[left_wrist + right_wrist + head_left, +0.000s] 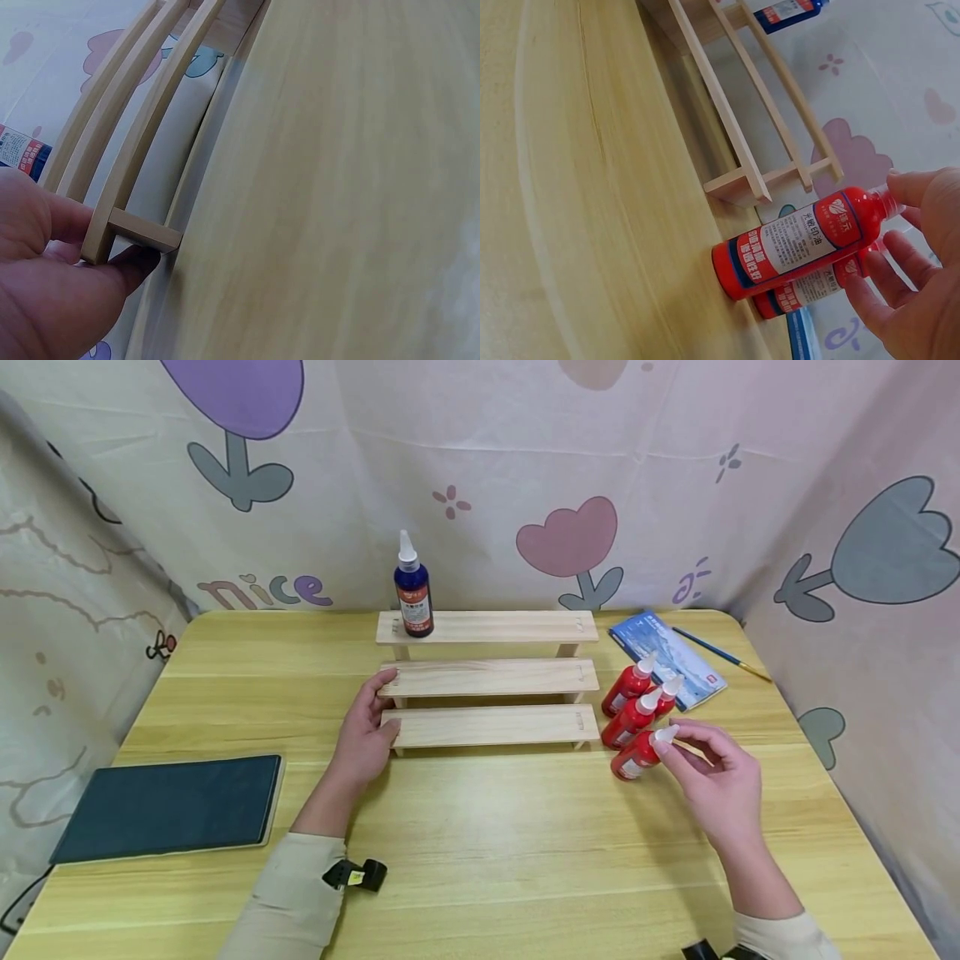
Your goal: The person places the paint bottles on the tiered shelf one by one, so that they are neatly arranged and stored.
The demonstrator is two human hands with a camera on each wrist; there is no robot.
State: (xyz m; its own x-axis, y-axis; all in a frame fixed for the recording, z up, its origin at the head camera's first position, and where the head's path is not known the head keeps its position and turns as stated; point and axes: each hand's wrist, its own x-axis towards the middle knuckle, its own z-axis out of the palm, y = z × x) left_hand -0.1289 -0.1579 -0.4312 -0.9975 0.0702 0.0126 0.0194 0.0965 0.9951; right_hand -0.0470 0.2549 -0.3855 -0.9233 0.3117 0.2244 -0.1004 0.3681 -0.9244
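Note:
A three-tier wooden rack (487, 678) stands on the table. My left hand (363, 739) grips its left end, thumb by the lowest shelf and fingers by the middle one. On the top shelf's left end stands a blue bottle (414, 597) with a white nozzle cap. Several red bottles (628, 720) with white caps cluster right of the rack. My right hand (716, 781) pinches the cap of the nearest red bottle (636, 756) between thumb and index finger. In the right wrist view this labelled red bottle (799, 240) partly hides another behind it, its base at the table.
Behind the red bottles lies a blue booklet (667, 656), with a paintbrush (720, 653) beside it. A dark green notebook (168, 806) lies at the table's left. Printed fabric (465, 468) hangs round the back and sides of the table (480, 860).

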